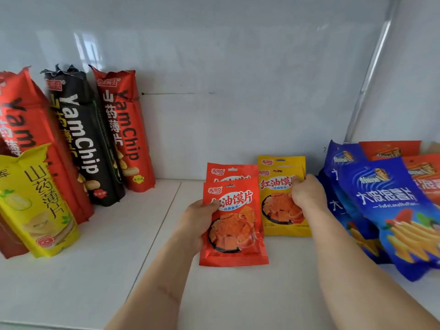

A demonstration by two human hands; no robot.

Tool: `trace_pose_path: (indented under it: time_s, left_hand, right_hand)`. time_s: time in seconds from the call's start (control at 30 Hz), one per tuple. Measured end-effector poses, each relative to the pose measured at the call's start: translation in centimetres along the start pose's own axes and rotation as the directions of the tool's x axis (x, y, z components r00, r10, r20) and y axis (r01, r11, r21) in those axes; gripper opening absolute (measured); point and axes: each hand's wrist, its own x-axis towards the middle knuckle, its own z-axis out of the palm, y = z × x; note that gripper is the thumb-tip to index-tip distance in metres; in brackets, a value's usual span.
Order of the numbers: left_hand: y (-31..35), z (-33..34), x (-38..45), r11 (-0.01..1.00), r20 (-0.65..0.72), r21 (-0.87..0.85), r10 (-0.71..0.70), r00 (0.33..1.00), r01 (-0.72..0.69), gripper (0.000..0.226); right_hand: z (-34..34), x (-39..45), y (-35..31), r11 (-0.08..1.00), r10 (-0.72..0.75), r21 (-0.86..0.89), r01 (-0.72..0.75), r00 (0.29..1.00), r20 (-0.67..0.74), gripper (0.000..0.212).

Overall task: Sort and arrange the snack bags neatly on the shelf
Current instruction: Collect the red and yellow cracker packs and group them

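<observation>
On the white shelf (114, 246), the tall yam chip bags (78, 139) lean against the back wall at the left, the blue fries bags (390, 210) slump in a loose heap at the right, and the small pouches sit between them. The left hand (202, 222) is closed on the left edge of the front red pouch (234, 225), thumb on its face; the right hand (307, 196) pinches the right edge of the front yellow pouch (281, 201), with another pouch of the same colour behind each. To do this well, I would square each pair edge to edge, keep colours apart, and press the bases flat so they stand. All the bags are glossy, crinkly film: the big ones puffed and tubular, the pouches thin, flat and rectangular, likely to slide on the smooth surface.
</observation>
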Motion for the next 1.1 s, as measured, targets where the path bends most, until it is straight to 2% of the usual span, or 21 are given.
trace_pose_path:
  time_s: [0.1, 0.17, 0.23, 0.27, 0.33, 0.43, 0.5, 0.53, 0.6, 0.77, 0.93, 1.1]
  left_hand:
    - [-0.2, 2.2, 1.0, 0.999, -0.057, 0.037, 0.013, 0.998, -0.011, 0.017]
    - [-0.1, 3.2, 1.6, 0.991, -0.129, 0.121, 0.074, 0.989, -0.058, 0.023]
    - [0.2, 3.6, 1.6, 0.947, -0.208, 0.298, 0.185, 0.960, -0.117, 0.035]
    - [0.3, 3.5, 1.4, 0.893, -0.241, 0.428, 0.258, 0.935, -0.137, 0.044]
    - [0.2, 2.8, 0.7, 0.694, -0.242, 0.704, 0.434, 0.868, -0.151, 0.050]
    - [-0.3, 1.0, -1.0, 0.265, -0.094, 0.960, 0.611, 0.786, -0.091, 0.039]
    - [-0.8, -0.9, -2.1, 0.005, 0.041, 0.998, 0.651, 0.758, -0.058, 0.034]
    - [-1.0, -2.0, -2.6, -0.079, 0.093, 0.995, 0.661, 0.744, -0.054, 0.032]
    - [-1.2, -4.3, -4.0, -0.170, 0.153, 0.984, 0.679, 0.718, -0.049, 0.028]
    - [-1.7, -10.2, -7.7, -0.209, 0.157, 0.978, 0.711, 0.685, -0.008, 0.018]
    - [-2.7, -16.4, -11.9, -0.188, 0.111, 0.980, 0.781, 0.615, 0.061, 0.007]
    - [-3.3, -23.5, -16.6, -0.140, 0.056, 0.986, 0.791, 0.609, 0.091, 0.007]
  right_hand:
    - [-0.4, 0.2, -0.4, 0.998, -0.047, -0.051, 0.045, 0.999, -0.026, 0.042]
    - [-0.7, 0.0, -0.5, 0.982, -0.161, -0.103, 0.156, 0.986, -0.036, 0.041]
    - [-0.8, -0.9, -0.8, 0.936, -0.301, -0.195, 0.292, 0.954, -0.015, 0.036]
    - [-0.8, -1.6, -1.0, 0.894, -0.377, -0.261, 0.364, 0.926, 0.001, 0.035]
    - [-0.3, -3.6, -1.7, 0.787, -0.521, -0.368, 0.495, 0.853, 0.033, 0.033]
    - [1.0, -7.4, -2.6, 0.587, -0.701, -0.426, 0.689, 0.695, 0.159, 0.028]
    - [2.1, -9.9, -2.7, 0.450, -0.765, -0.415, 0.790, 0.581, 0.277, 0.024]
    - [2.6, -11.1, -2.8, 0.399, -0.785, -0.393, 0.829, 0.530, 0.321, 0.022]
    - [3.2, -13.3, -3.0, 0.325, -0.807, -0.350, 0.879, 0.451, 0.382, 0.021]
    - [4.8, -17.5, -4.3, 0.250, -0.811, -0.268, 0.931, 0.352, 0.467, 0.027]
    - [6.7, -22.8, -6.7, 0.255, -0.803, -0.202, 0.946, 0.323, 0.501, 0.033]
    - [9.2, -30.3, -10.1, 0.273, -0.788, -0.159, 0.949, 0.315, 0.528, 0.033]
